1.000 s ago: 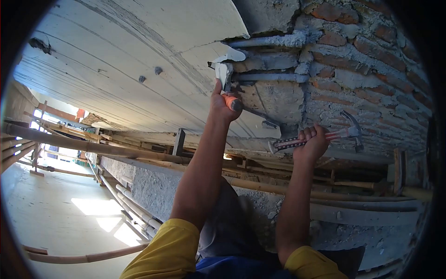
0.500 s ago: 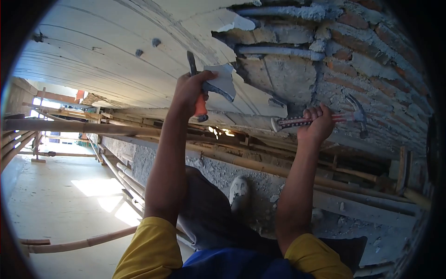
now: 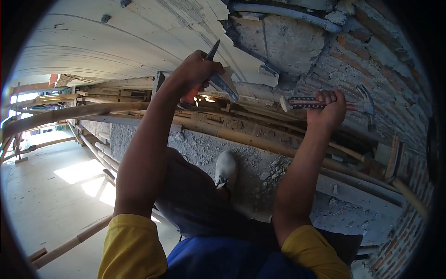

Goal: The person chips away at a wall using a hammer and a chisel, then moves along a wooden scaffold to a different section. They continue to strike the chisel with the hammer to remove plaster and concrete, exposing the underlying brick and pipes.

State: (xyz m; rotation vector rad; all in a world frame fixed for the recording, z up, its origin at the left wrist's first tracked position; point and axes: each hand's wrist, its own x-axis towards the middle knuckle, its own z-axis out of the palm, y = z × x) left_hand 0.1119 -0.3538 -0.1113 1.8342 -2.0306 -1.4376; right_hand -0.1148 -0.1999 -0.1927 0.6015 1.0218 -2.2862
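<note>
My left hand (image 3: 200, 73) is closed around a chisel (image 3: 213, 50); its dark pointed blade sticks out above the fist and the orange handle (image 3: 189, 96) shows below. A broken plaster piece (image 3: 226, 84), white-faced with a thick grey edge, sits at the same fingers, apparently gripped along with the tool. My right hand (image 3: 328, 110) is wrapped around the middle of a claw hammer (image 3: 302, 103), its metal head (image 3: 368, 106) pointing right. Beyond both hands is the white wall (image 3: 153, 42), whose plaster ends in a jagged edge (image 3: 253, 52) beside exposed grey masonry.
Exposed brickwork (image 3: 367, 60) and a grey pipe (image 3: 288, 13) lie at upper right. Bamboo poles (image 3: 251, 139) run across below my hands. Rubble (image 3: 274, 172) lies near my shoe (image 3: 226, 166). More bamboo scaffolding (image 3: 60, 116) stands left above a pale lower surface (image 3: 42, 200).
The view has tilted downward, showing more of the shoe and rubble. My left hand has drawn away from the jagged plaster edge with the chisel and piece, and the chisel has tilted. The hammer remains held.
</note>
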